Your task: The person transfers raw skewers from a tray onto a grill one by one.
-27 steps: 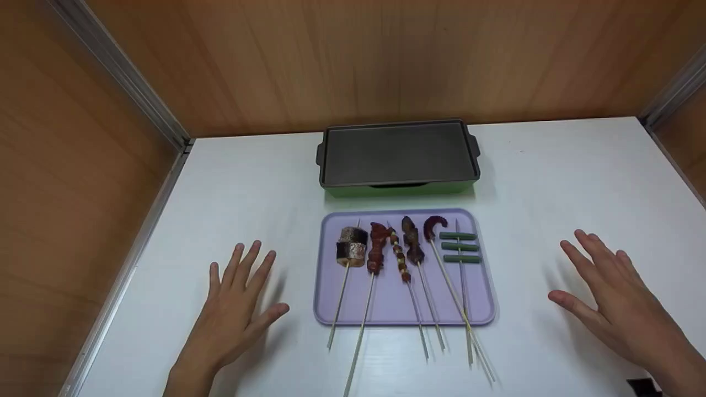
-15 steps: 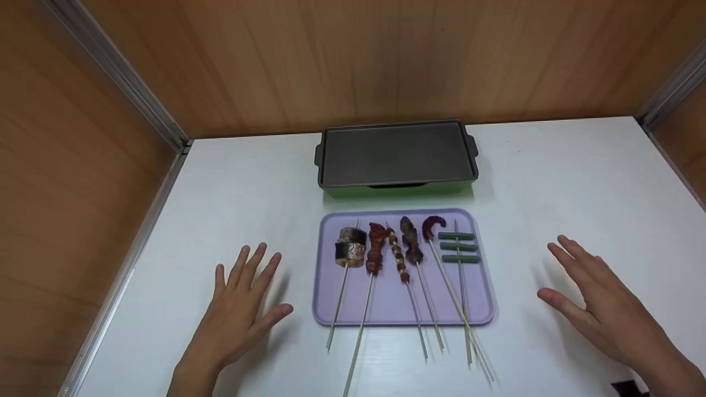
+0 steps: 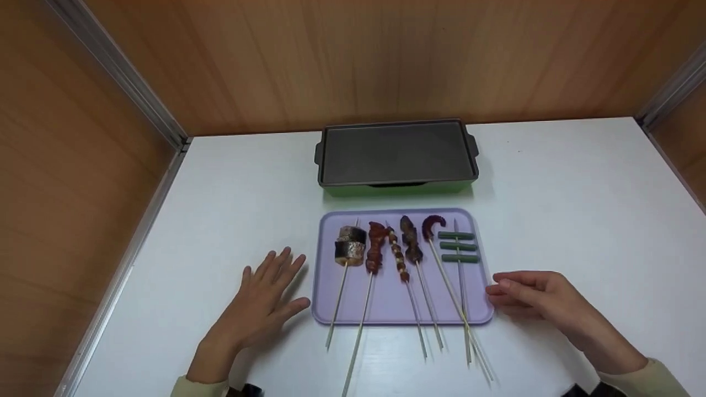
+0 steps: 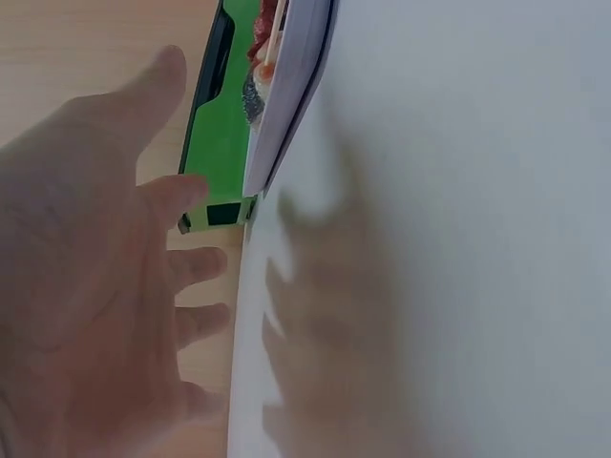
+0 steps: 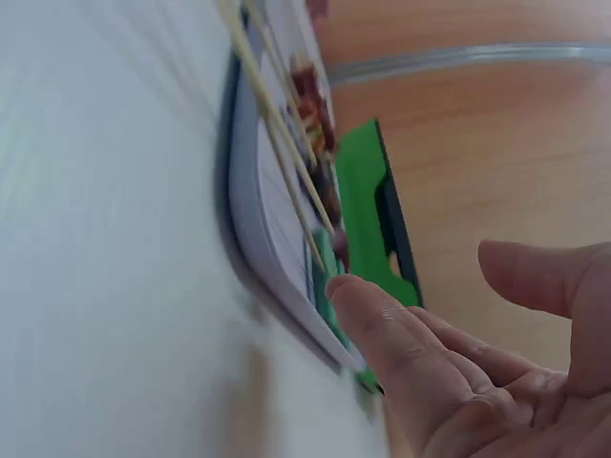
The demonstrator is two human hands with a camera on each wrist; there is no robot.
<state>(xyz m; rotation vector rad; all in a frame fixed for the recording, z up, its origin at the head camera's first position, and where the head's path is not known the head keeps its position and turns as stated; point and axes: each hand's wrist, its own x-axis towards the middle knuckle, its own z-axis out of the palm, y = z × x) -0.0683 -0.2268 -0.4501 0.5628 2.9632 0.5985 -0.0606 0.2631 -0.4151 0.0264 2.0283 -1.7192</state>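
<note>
In the head view a lilac tray (image 3: 386, 306) bears several skewers, their sticks jutting past its front edge. From left to right come a skewer of dark-skinned fish chunks (image 3: 350, 252), one of red meat (image 3: 376, 248), one of small beads of food (image 3: 398, 256), one of brown meat (image 3: 411, 242), a curled dark-red tentacle (image 3: 428, 228) and three green pieces (image 3: 459, 246). My left hand (image 3: 256, 311), fingers spread, hovers left of the tray and holds nothing. My right hand (image 3: 543, 298) is at the tray's right rim, fingers bent loosely, nothing in its grasp.
Behind the tray stands a green grill with a flat dark top plate (image 3: 394, 154) and side handles. A wooden panel (image 3: 386, 60) closes the back of the white table (image 3: 551, 182), with another panel (image 3: 83, 220) on the left.
My right hand has swung left to the tray's right rim, its fingers bending. My left hand has shifted right, closer to the tray. The skewers and grill have stayed put.
</note>
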